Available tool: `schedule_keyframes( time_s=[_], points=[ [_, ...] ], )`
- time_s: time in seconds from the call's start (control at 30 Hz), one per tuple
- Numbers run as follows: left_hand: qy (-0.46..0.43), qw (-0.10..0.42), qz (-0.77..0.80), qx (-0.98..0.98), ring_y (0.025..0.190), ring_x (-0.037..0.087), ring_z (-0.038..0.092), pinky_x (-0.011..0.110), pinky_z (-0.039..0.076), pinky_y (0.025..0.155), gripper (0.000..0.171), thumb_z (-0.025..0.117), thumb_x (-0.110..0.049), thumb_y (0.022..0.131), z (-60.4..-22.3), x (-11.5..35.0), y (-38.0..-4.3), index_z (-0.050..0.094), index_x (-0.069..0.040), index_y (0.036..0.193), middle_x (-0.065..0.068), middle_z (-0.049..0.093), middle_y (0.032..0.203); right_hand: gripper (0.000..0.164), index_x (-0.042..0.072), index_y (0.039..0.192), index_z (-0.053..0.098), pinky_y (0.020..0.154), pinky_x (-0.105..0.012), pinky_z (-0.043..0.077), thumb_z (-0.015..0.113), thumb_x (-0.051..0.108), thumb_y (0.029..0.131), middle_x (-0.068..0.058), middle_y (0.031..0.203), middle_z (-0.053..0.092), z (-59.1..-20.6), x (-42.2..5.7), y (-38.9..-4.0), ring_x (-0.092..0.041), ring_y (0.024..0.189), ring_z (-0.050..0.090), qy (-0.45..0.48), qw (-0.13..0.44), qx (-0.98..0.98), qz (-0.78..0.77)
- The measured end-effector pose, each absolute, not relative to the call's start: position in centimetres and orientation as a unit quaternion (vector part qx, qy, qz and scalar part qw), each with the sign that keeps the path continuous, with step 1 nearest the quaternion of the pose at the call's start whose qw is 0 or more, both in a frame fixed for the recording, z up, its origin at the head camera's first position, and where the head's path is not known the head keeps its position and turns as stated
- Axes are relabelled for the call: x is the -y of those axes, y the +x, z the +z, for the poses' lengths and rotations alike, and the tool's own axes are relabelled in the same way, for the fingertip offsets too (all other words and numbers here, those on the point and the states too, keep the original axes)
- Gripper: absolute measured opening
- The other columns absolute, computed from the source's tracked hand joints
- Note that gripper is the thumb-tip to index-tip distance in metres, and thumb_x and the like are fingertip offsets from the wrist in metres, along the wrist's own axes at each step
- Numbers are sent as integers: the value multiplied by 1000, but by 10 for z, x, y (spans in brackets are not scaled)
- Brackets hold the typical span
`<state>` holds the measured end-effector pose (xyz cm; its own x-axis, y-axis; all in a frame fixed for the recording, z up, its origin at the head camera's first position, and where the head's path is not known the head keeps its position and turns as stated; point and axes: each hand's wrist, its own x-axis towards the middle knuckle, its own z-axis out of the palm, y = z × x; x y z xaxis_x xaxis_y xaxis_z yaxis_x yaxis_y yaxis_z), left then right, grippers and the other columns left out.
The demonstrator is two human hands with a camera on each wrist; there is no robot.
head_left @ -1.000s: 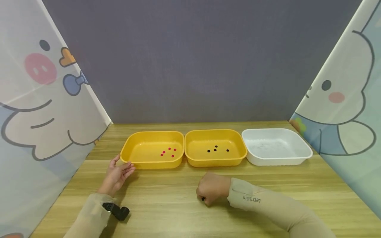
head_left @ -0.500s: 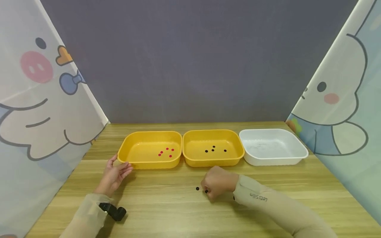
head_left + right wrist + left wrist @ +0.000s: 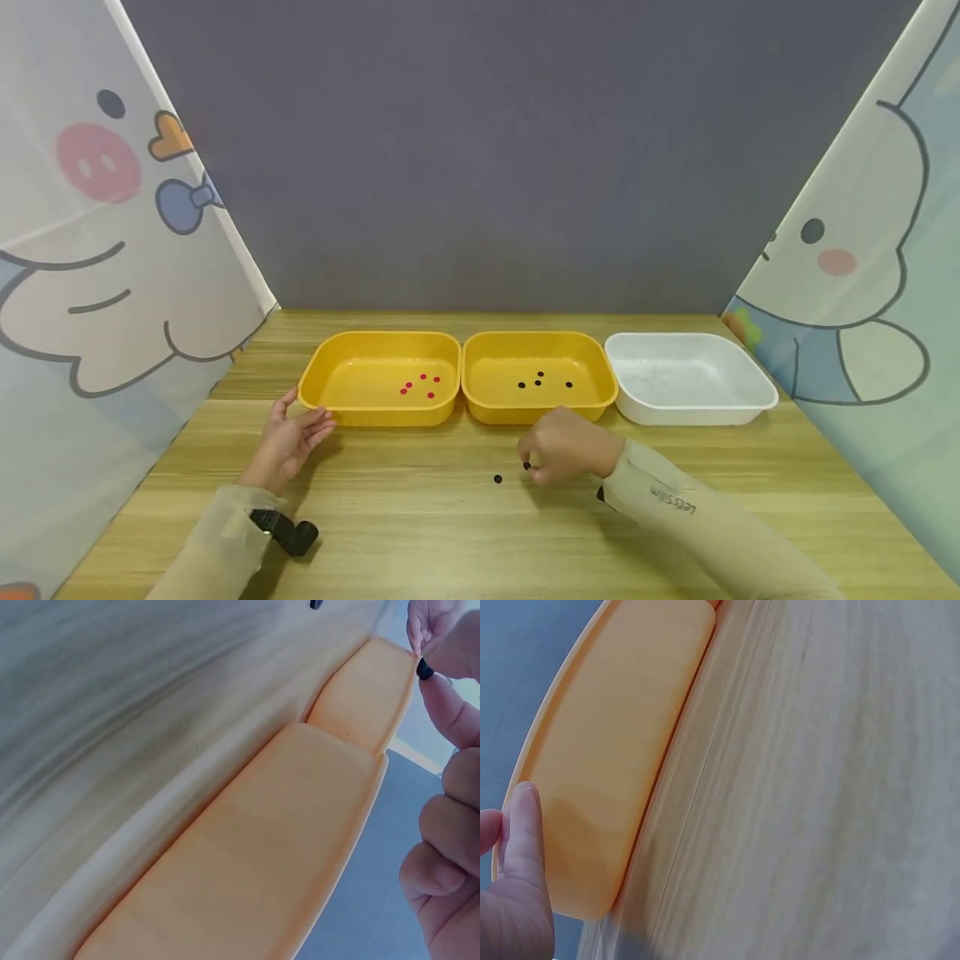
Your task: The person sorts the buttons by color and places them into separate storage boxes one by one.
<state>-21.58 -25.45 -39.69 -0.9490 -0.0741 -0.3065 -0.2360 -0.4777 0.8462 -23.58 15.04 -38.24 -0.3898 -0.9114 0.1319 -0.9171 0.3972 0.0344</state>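
Note:
In the head view my right hand [image 3: 570,448] is over the table just in front of the middle yellow tray [image 3: 540,414], thumb and forefinger pinching a small black disc [image 3: 425,669]. Its other fingers are curled in. A second black disc [image 3: 497,479] lies on the wood to the left of that hand. My left hand [image 3: 288,440] rests at the front left corner of the left yellow tray [image 3: 382,417], its fingers fairly straight against the rim and outer wall; in the left wrist view a finger [image 3: 525,832] lies along that wall.
Several red discs [image 3: 423,377] lie in the left tray, and several black discs [image 3: 537,383] in the middle one. A white tray [image 3: 693,414] stands at the right end of the row. Behind the table rises a grey panel [image 3: 495,167], with printed cloth at both sides.
My right hand has moved up and right toward the middle tray with a black disc pinched, uncovering another disc on the table. The left hand stays at its tray corner.

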Motion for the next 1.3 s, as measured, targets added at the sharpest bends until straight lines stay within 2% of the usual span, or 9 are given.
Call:
schedule_keyframes(
  time_s=[0.13, 0.37, 0.6, 0.77, 0.93, 1.13, 1.3],
  points=[
    [-154, 49, 849, -503, 62, 13, 68, 24, 59, 66, 77, 37, 5, 99, -397, 255, -216, -11, -24, 151, 4, 65, 67, 8, 22, 71, 66, 43, -10, 30, 74, 23, 69, 16, 61, 55, -378, -153, -236, 5, 49, 36, 543, 65, 837, 25],
    [-171, 50, 854, -489, 65, 14, 68, 25, 59, 69, 80, 41, 5, 98, -394, 255, -216, -7, -29, 152, 5, 65, 70, 8, 20, 75, 70, 47, -10, 35, 75, 22, 69, 14, 63, 60, -373, -159, -238, 5, 49, 35, 528, 49, 847, 34],
    [-172, 50, 854, -489, 66, 14, 68, 25, 59, 69, 82, 43, 5, 98, -395, 255, -214, -7, -31, 153, 4, 64, 71, 8, 21, 73, 68, 48, -16, 40, 74, 20, 69, 14, 61, 58, -369, -167, -243, 3, 49, 38, 504, 51, 861, 36],
    [-169, 51, 856, -485, 67, 13, 68, 25, 59, 69, 83, 42, 4, 99, -395, 256, -213, -9, -32, 152, 4, 64, 72, 7, 19, 73, 68, 47, -17, 39, 73, 17, 69, 11, 63, 61, -364, -175, -247, 2, 50, 40, 495, 54, 866, 40],
    [-167, 51, 857, -486, 67, 13, 67, 25, 59, 69, 82, 41, 4, 99, -396, 256, -213, -10, -32, 152, 4, 64, 71, 7, 17, 75, 70, 50, -18, 43, 74, 16, 70, 10, 68, 65, -361, -183, -250, 2, 52, 43, 483, 55, 873, 43],
    [-169, 52, 853, -492, 65, 13, 67, 25, 59, 69, 79, 40, 4, 99, -396, 255, -214, -9, -30, 152, 3, 63, 70, 7, 17, 76, 68, 47, -18, 40, 71, 14, 70, 12, 63, 59, -361, -191, -254, 1, 50, 37, 471, 55, 879, 54],
    [-167, 50, 850, -498, 65, 12, 67, 25, 59, 68, 80, 40, 4, 99, -396, 253, -216, -9, -30, 152, 3, 63, 70, 8, 17, 77, 69, 46, -18, 38, 70, 12, 70, 11, 65, 62, -362, -201, -257, 1, 49, 35, 458, 78, 883, 69]
  ],
)
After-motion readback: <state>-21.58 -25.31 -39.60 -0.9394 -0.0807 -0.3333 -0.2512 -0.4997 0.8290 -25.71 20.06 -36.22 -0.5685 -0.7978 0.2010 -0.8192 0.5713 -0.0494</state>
